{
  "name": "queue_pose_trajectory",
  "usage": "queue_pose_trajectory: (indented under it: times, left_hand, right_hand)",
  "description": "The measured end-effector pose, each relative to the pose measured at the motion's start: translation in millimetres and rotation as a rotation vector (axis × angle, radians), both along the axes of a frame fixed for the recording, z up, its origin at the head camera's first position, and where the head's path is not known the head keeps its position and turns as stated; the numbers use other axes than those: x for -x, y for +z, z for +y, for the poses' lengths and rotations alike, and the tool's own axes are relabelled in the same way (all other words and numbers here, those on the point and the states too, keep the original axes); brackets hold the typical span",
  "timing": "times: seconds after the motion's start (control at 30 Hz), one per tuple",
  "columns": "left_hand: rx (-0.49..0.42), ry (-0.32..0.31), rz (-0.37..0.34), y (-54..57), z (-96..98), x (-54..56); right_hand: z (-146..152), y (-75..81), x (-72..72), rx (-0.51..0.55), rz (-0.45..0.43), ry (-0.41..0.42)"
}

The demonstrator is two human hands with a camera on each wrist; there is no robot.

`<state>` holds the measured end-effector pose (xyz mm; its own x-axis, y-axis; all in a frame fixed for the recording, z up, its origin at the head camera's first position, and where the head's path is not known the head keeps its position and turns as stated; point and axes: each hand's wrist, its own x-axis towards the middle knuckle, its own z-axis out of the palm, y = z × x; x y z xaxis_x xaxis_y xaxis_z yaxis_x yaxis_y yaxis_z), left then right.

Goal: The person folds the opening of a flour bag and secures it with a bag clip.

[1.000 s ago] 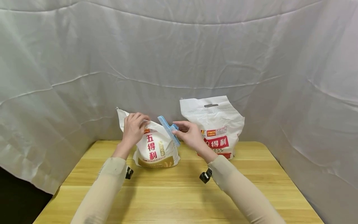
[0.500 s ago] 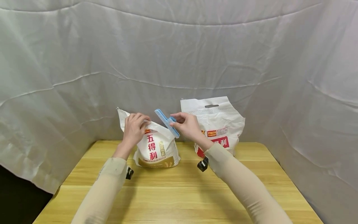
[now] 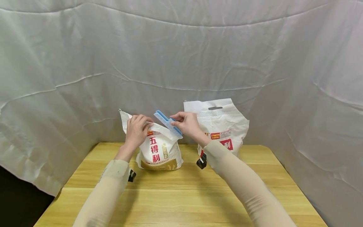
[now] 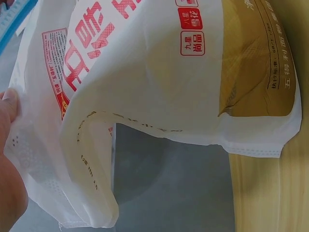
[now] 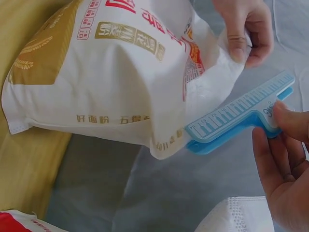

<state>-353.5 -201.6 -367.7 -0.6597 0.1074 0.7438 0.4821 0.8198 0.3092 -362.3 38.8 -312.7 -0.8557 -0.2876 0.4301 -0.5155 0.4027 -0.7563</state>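
Note:
A white flour bag [image 3: 160, 143] with red characters and a gold base stands on the left of the table. At its folded top, my left hand [image 3: 136, 130] pinches the material between thumb and fingers. My right hand [image 3: 189, 125] pinches the handles of a long blue bag clip [image 3: 166, 123], tilted along the bag's upper right edge. Seen from the right wrist, the clip [image 5: 241, 108] has its two bars apart, and its lower end is right at the bag's right corner. A strip of the clip [image 4: 12, 21] shows at the corner of the left wrist view.
A second white flour bag [image 3: 222, 118], with a handle slot and red print, stands behind my right forearm. The wooden table [image 3: 170, 195] ends at the back near a grey cloth curtain [image 3: 181, 56].
My right hand has moved up and left with the clip, bringing it closer over the bag's upper right edge. The clip's bars have spread apart. My left hand keeps its grip.

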Motion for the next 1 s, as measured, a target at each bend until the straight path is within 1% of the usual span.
queue_pose_trajectory:
  times: [0.2,0.37,0.5,0.67,0.77,1.0]
  left_hand:
    - [-0.003,0.003,-0.016,1.2,-0.1,-0.6]
    - [-0.014,0.001,-0.031,2.9,-0.1,-1.7]
    - [-0.031,-0.001,-0.036,1.9,-2.0,-0.9]
    - [-0.060,-0.055,-0.019,-0.6,-4.9,1.0]
    - [-0.063,-0.088,0.006,-2.3,-6.2,2.5]
    - [-0.067,-0.135,0.042,-6.3,-7.9,4.0]
  right_hand:
    - [-5,-3.9,3.3,-0.029,-0.016,-0.002]
    - [-8,-4.2,5.0,-0.062,-0.007,0.020]
    - [-11,-4.0,5.6,-0.110,-0.002,0.036]
    - [-13,-4.8,6.0,-0.152,0.007,0.033]
    - [-14,-5.9,6.8,-0.168,0.013,0.035]
    - [-16,-10.7,10.6,-0.213,0.017,0.027]
